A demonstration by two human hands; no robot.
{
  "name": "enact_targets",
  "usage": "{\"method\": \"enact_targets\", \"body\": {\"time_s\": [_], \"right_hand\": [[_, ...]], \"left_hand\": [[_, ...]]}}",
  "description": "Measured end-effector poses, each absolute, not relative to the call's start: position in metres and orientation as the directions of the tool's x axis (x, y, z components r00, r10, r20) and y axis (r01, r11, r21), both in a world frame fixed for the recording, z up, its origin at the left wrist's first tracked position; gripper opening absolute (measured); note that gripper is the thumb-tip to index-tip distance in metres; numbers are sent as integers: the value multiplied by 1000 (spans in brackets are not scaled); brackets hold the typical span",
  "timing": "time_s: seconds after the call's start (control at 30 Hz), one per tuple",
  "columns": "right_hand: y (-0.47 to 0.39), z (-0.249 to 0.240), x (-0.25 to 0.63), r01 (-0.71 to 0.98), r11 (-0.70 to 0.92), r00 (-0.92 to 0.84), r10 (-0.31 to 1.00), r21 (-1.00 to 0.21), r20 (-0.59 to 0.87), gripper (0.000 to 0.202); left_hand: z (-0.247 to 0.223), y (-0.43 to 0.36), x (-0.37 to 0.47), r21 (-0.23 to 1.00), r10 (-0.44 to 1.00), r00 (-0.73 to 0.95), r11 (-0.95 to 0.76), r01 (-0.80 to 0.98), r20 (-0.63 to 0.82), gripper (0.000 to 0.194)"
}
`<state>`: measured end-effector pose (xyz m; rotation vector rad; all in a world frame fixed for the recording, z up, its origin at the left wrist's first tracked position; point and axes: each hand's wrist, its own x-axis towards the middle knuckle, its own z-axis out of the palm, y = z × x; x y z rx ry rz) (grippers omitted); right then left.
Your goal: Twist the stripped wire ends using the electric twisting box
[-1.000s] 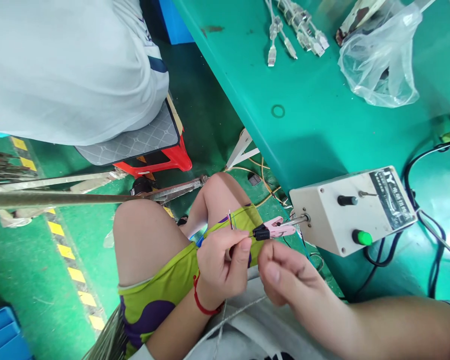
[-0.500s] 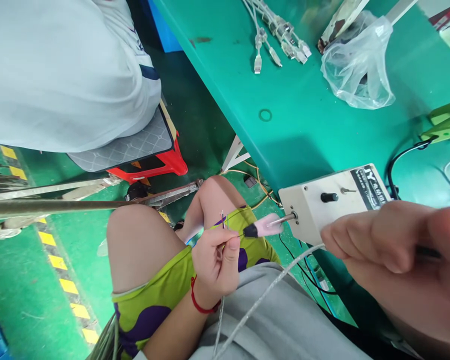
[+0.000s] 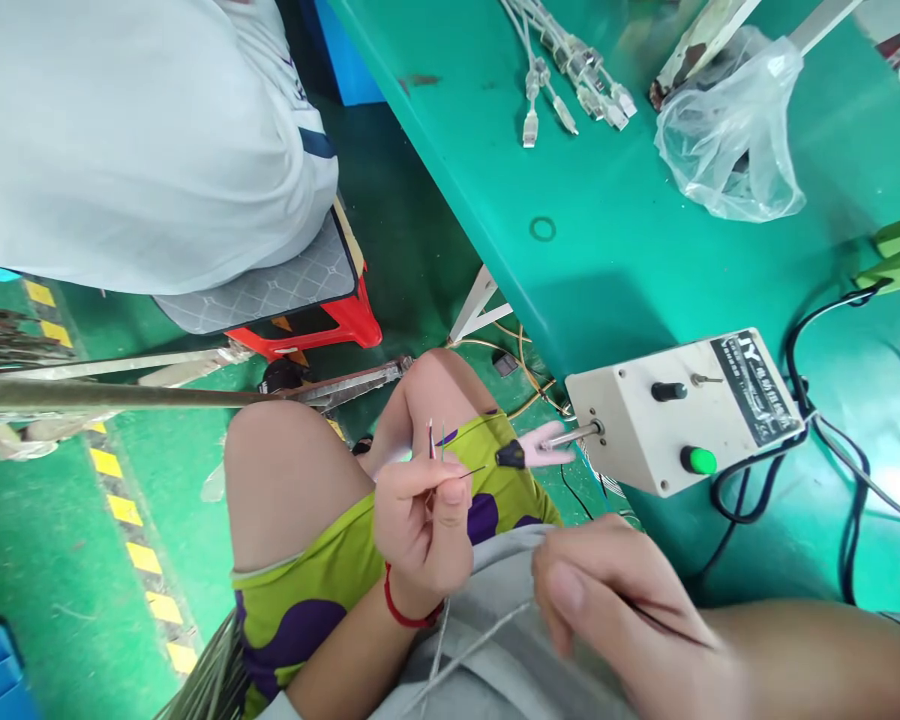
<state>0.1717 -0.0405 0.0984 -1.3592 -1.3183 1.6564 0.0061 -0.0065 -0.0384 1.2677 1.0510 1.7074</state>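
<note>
My left hand (image 3: 424, 515) pinches the stripped end of a thin cable between thumb and index finger. Several fine coloured wires (image 3: 433, 440) stand up from the pinch, and a dark one points right, just short of a clip. That pink clip (image 3: 544, 446) with a black tip sits on the metal shaft of a white machine box (image 3: 630, 425). Closer to me, my right hand (image 3: 622, 610) is closed around the grey cable (image 3: 487, 635), which runs across my lap; its grip is partly hidden.
On the green table (image 3: 495, 180) lie USB cables (image 3: 570, 65) and a clear plastic bag (image 3: 735, 140). Black cords (image 3: 784, 400) run behind the box, which has a green button (image 3: 698, 460). A person in white (image 3: 142, 140) sits on a red stool (image 3: 352, 320) at left.
My right hand has moved left and down toward my lap, uncovering the box's front and green button. The dark wire has come away from the clip's tip as my left hand shifted slightly left.
</note>
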Motion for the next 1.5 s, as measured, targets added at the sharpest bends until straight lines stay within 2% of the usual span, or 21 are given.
{"method": "enact_targets", "body": {"time_s": [0.07, 0.17, 0.4, 0.57, 0.67, 0.73, 0.83, 1.13, 1.5], "right_hand": [[-33, 86, 160, 60, -439, -145, 885, -896, -443, 68], [-27, 75, 155, -32, -494, -65, 869, -869, -491, 62], [-31, 68, 151, -277, -553, -23, 822, -786, -570, 47], [-25, 67, 150, -448, -555, -18, 790, -701, -613, 52], [-21, 69, 149, -519, -536, -15, 784, -665, -620, 39], [-19, 71, 148, -551, -508, -7, 797, -662, -604, 34], [-16, 73, 147, -595, -476, 13, 800, -648, -599, 38], [-12, 79, 150, -708, -493, -67, 760, -506, -647, 36], [-17, 73, 149, -640, -523, -43, 756, -563, -653, 41]], "left_hand": [[-39, -7, 3, 927, 910, -190, -375, 6, 370, 9], [-38, -6, -2, 912, 904, -129, -396, 108, 408, 10], [-29, 1, -4, 876, 882, -77, -446, 184, 465, 11], [-28, 4, -7, 848, 857, -46, -497, 187, 513, 10], [-30, 3, -7, 846, 859, -11, -502, 177, 512, 10], [-32, 2, -7, 860, 872, -4, -483, 166, 490, 11], [-34, -1, -7, 869, 878, -10, -471, 150, 478, 13], [-33, 1, -6, 859, 869, -15, -487, 158, 495, 14], [-34, -2, -3, 866, 880, -16, -464, 185, 475, 13]]}}
